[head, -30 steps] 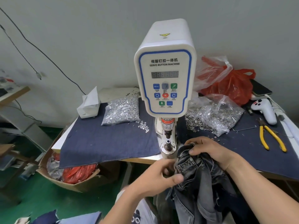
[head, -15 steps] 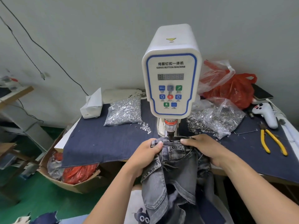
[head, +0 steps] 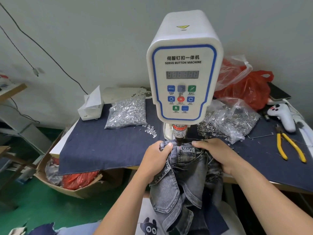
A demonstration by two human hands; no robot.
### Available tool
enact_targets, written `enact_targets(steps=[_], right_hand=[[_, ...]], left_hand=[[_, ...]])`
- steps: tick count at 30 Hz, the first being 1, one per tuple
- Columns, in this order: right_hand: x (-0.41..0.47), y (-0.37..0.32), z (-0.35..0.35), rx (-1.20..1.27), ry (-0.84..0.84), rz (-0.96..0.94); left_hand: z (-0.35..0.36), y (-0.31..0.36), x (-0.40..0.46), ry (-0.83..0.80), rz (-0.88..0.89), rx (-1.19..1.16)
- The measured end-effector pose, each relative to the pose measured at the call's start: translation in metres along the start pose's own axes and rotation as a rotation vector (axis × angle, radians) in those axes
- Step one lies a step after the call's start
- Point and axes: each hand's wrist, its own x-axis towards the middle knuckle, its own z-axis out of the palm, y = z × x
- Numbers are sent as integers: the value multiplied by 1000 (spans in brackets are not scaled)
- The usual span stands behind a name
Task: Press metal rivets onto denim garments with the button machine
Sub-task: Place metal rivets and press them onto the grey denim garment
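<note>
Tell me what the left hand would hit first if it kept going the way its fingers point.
Probably the machine's press head: the left hand grips the denim garment with fingertips aimed up-right toward it. Depth is unclear.

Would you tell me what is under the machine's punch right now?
The jeans, waistband under the punch, held by the left hand and right hand. The denim covers the lower die, and no rivet shows.
</note>
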Motion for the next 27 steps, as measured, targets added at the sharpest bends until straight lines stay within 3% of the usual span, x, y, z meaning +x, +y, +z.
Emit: enact_targets(steps=[27], right_hand=[[-2,2,-1,-65,-28,-53]], left_hand=[[-1,-1,-2,-20,-50,-59]])
